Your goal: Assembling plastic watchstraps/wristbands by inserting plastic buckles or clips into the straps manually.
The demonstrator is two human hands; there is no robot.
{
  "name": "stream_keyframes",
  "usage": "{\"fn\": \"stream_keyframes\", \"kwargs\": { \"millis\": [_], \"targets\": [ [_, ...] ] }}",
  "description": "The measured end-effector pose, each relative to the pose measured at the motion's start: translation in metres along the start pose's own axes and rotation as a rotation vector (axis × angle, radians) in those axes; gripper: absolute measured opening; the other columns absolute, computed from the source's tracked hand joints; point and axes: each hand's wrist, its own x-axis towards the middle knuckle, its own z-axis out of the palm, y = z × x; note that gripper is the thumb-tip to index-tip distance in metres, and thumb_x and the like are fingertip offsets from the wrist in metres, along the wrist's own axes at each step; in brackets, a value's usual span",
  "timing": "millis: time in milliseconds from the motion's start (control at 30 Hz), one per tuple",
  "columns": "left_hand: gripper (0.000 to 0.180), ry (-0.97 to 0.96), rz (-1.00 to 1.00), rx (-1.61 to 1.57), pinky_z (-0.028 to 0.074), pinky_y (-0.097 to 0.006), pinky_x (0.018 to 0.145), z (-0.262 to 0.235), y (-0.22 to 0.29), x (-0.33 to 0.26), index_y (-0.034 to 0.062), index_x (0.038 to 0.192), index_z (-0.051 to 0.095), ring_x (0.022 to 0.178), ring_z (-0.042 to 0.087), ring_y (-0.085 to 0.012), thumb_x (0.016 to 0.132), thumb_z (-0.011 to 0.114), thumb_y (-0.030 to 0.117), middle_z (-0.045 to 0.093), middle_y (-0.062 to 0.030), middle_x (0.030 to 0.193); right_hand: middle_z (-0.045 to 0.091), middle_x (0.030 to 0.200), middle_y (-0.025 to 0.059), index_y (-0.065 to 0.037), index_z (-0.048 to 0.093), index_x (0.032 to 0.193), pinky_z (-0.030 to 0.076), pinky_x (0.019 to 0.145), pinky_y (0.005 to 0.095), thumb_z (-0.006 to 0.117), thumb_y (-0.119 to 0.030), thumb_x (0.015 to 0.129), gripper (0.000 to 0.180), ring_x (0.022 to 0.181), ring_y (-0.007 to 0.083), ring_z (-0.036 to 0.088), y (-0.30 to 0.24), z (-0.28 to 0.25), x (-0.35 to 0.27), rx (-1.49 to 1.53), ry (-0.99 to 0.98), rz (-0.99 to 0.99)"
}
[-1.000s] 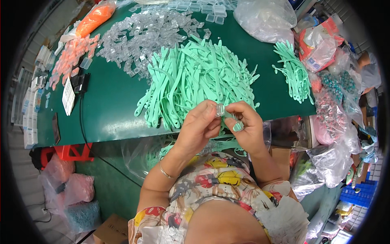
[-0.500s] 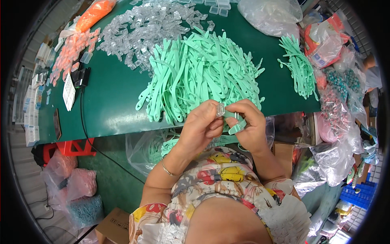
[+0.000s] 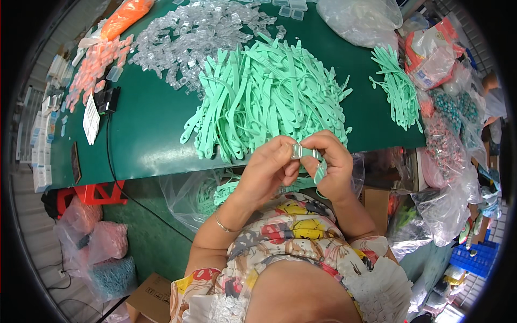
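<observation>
My left hand is closed, pinching a small clear plastic clip between thumb and forefinger. Close beside it, my right hand grips a mint-green rubbery strap, bent into a curve. One end of that strap meets the clip; whether it passes through cannot be made out. Another clear piece seems to sit on the strap near my right fingers. Just beyond both hands lies a big heap of similar green straps on the dark green table.
Loose clear clips are piled behind the straps. Orange pieces and a black device with a cable lie to the left. A smaller strap bundle rests at right, near bulging plastic bags. An open cardboard box stands below.
The clear clip has shifted slightly right and down and has turned, coming closer to my right fingers. The strap's hanging end has swung a little to the right.
</observation>
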Motion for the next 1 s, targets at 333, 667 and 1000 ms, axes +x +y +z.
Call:
{"fn": "stream_keyframes", "kwargs": {
  "millis": [333, 667, 1000],
  "targets": [
    [0.014, 0.136, 0.300, 0.904, 0.038, -0.019, 0.058, -0.003, 0.016, -0.012, -0.0007, 0.090, 0.051, 0.065, 0.045, -0.0046, 0.087, 0.051, 0.013, 0.053, -0.0009, 0.075, 0.048, 0.098, 0.0117, -0.002, 0.055, 0.079, 0.040, 0.064, 0.0249, 0.057, 0.000, 0.075, 0.005, 0.073, 0.0154, 0.050, -0.002, -0.013, 0.008, -0.011, -0.102, -0.116],
    [0.014, 0.067, 0.296, 0.901, 0.041, -0.023, 0.060, -0.007, 0.020, -0.013, -0.0014, 0.090, 0.053, 0.067, 0.049, -0.0077, 0.087, 0.051, 0.012, 0.055, -0.0033, 0.074, 0.046, 0.101, 0.0092, -0.001, 0.056, 0.079, 0.040, 0.066, 0.0251, 0.059, -0.007, 0.079, 0.007, 0.071, 0.0134, 0.047, -0.002, -0.010, 0.010, 0.023, -0.186, -0.124],
    [0.014, 0.083, 0.192, 0.674, 0.039, -0.022, 0.066, 0.003, 0.022, -0.016, 0.0022, 0.095, 0.051, 0.073, 0.050, -0.0097, 0.088, 0.047, 0.014, 0.052, 0.0004, 0.080, 0.054, 0.087, 0.0078, -0.001, 0.058, 0.086, 0.042, 0.064, 0.0236, 0.065, -0.007, 0.076, 0.014, 0.071, 0.0115, 0.051, 0.006, -0.009, 0.009, 0.088, -0.296, 0.177]
  ]
}}
